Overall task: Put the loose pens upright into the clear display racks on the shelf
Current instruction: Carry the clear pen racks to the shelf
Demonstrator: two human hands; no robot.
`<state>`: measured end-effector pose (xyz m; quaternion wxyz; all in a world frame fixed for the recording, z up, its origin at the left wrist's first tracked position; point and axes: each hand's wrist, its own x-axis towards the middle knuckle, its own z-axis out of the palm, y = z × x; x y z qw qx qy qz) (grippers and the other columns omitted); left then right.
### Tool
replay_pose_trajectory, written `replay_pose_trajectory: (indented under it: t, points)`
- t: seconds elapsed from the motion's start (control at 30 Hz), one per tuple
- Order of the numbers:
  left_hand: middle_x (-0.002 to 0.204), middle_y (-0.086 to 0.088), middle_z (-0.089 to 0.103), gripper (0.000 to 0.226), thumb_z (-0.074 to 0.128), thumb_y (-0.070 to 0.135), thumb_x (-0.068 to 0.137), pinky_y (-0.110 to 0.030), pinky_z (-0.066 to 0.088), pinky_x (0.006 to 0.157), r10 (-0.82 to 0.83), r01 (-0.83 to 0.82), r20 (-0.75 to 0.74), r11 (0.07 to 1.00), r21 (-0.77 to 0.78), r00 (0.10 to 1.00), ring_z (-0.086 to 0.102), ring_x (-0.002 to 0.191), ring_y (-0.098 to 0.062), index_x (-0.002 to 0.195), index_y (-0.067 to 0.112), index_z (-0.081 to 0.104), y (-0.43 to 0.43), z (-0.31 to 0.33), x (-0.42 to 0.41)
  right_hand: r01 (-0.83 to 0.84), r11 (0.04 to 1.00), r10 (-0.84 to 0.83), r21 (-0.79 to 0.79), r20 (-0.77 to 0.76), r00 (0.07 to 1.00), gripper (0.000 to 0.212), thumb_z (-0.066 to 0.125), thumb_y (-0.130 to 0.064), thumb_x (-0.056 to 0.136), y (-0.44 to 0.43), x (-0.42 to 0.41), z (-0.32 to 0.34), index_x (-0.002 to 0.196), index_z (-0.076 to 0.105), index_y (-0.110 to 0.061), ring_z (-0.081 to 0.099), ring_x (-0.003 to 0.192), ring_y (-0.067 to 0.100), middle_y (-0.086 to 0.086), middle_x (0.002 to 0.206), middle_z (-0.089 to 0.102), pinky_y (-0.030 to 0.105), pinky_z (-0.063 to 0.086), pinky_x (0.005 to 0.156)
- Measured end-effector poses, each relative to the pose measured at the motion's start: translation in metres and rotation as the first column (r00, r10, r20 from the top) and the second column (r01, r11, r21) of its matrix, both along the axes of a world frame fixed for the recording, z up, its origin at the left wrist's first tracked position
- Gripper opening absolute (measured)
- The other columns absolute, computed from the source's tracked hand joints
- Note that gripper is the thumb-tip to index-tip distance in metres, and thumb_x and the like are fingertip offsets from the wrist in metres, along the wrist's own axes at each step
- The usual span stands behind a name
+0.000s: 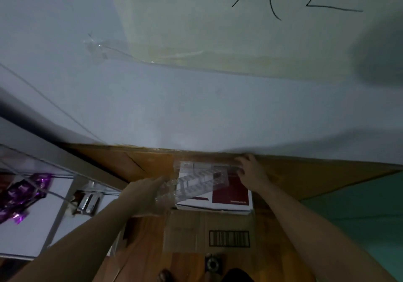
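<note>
- Presently the clear display rack hangs tilted over a white-and-maroon box, gripped at both ends: left hand near (amid crumpled clear wrap), right hand far.
- Best kept level, both hands firm; no pens show.
- Box print blurs; the cardboard carton bears a barcode; black strokes on the taped sheet are unreadable.

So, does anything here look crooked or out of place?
Yes. The clear rack lies slanted across the white and maroon box, left hand gripping its near end, right hand at the far end. The tape at the paper sheet's corner is crumpled.
</note>
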<state>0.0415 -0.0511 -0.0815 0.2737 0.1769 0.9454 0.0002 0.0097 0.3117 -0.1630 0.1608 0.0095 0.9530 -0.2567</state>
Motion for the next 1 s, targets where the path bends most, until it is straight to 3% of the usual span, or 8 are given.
replay_pose_trajectory:
  t: [0.17, 0.33, 0.4, 0.5, 0.7, 0.83, 0.93, 1.0]
  points:
    - [0.129, 0.008, 0.061, 0.095, 0.084, 0.047, 0.068, -0.030, 0.054, 0.090, 0.046, -0.051, 0.118, 0.998, 0.038, 0.992, 0.061, 0.110, -0.013, 0.148, 0.035, 0.034, -0.029, -0.003, 0.013, -0.122, 0.974, 0.136, 0.191, -0.058, 0.989, 0.061, 0.073, -0.028, 0.092, -0.001, 0.002, -0.016, 0.147, 0.047, -0.021, 0.051, 0.125, 0.024, 0.005, 0.144, 0.043, 0.036, 0.051, 0.101]
    - [0.103, 0.020, 0.063, 0.054, 0.083, 0.037, 0.074, -0.013, 0.048, 0.068, 0.210, -0.268, 0.228, 0.927, 0.262, 0.951, 0.061, 0.088, 0.006, 0.107, 0.054, 0.044, -0.040, 0.000, 0.024, -0.246, 0.868, 0.252, 0.432, 0.043, 0.967, 0.086, 0.074, -0.046, 0.088, -0.004, 0.006, -0.026, 0.158, 0.029, -0.022, 0.036, 0.141, 0.028, 0.004, 0.155, 0.039, 0.048, 0.039, 0.110]
    - [0.099, 0.025, 0.065, 0.046, 0.081, 0.041, 0.078, -0.015, 0.051, 0.075, 0.263, -0.343, 0.268, 0.885, 0.315, 0.927, 0.060, 0.092, 0.014, 0.106, 0.056, 0.049, -0.038, 0.005, 0.029, -0.262, 0.850, 0.246, 0.457, 0.094, 0.965, 0.087, 0.074, -0.049, 0.088, -0.008, 0.008, -0.029, 0.158, 0.029, -0.022, 0.032, 0.144, 0.030, 0.007, 0.157, 0.036, 0.050, 0.035, 0.112]
    - [0.099, 0.029, 0.070, 0.027, 0.074, 0.055, 0.076, -0.026, 0.055, 0.086, 0.309, -0.427, 0.334, 0.822, 0.378, 0.890, 0.065, 0.092, 0.010, 0.102, 0.047, 0.068, -0.034, 0.012, 0.035, -0.242, 0.852, 0.230, 0.463, 0.083, 0.970, 0.070, 0.071, -0.047, 0.091, -0.017, 0.013, -0.032, 0.150, 0.040, -0.024, 0.035, 0.142, 0.031, 0.010, 0.152, 0.040, 0.050, 0.035, 0.112]
    - [0.105, 0.023, 0.071, 0.064, 0.071, 0.078, 0.062, -0.023, 0.053, 0.085, 0.327, -0.533, 0.448, 0.692, 0.486, 0.832, 0.068, 0.099, -0.001, 0.110, 0.037, 0.069, -0.028, 0.019, 0.063, -0.167, 0.970, 0.148, 0.176, 0.116, 0.982, 0.045, 0.068, -0.027, 0.092, -0.026, 0.027, -0.027, 0.131, 0.047, -0.022, 0.055, 0.119, 0.025, 0.005, 0.129, 0.058, 0.042, 0.045, 0.099]
    - [0.110, 0.022, 0.070, 0.026, 0.071, 0.037, 0.092, -0.021, 0.052, 0.086, 0.307, -0.550, 0.480, 0.646, 0.528, 0.822, 0.065, 0.106, -0.002, 0.118, 0.033, 0.067, -0.026, 0.019, 0.090, -0.064, 0.998, 0.060, 0.020, 0.161, 0.985, 0.046, 0.070, -0.046, 0.087, -0.010, 0.063, -0.001, 0.125, 0.047, -0.035, 0.061, 0.107, 0.015, -0.009, 0.115, 0.061, 0.041, 0.049, 0.094]
    - [0.111, 0.031, 0.068, 0.029, 0.069, 0.022, 0.093, -0.015, 0.052, 0.082, 0.259, -0.558, 0.521, 0.602, 0.572, 0.813, 0.064, 0.105, 0.006, 0.120, 0.030, 0.063, -0.011, 0.023, 0.100, 0.080, 0.980, -0.032, -0.183, 0.252, 0.967, 0.053, 0.068, -0.059, 0.085, 0.005, 0.106, 0.026, 0.127, 0.047, -0.034, 0.062, 0.099, 0.009, -0.010, 0.115, 0.062, 0.033, 0.055, 0.082]
    - [0.115, 0.016, 0.072, 0.033, 0.070, 0.018, 0.093, -0.020, 0.053, 0.085, 0.196, -0.543, 0.539, 0.566, 0.620, 0.819, 0.065, 0.112, -0.008, 0.123, 0.028, 0.060, 0.000, 0.021, 0.104, 0.205, 0.931, -0.120, -0.302, 0.276, 0.954, 0.066, 0.069, -0.066, 0.081, 0.010, 0.139, 0.043, 0.133, 0.044, -0.035, 0.063, 0.104, 0.009, -0.010, 0.122, 0.061, 0.033, 0.057, 0.086]
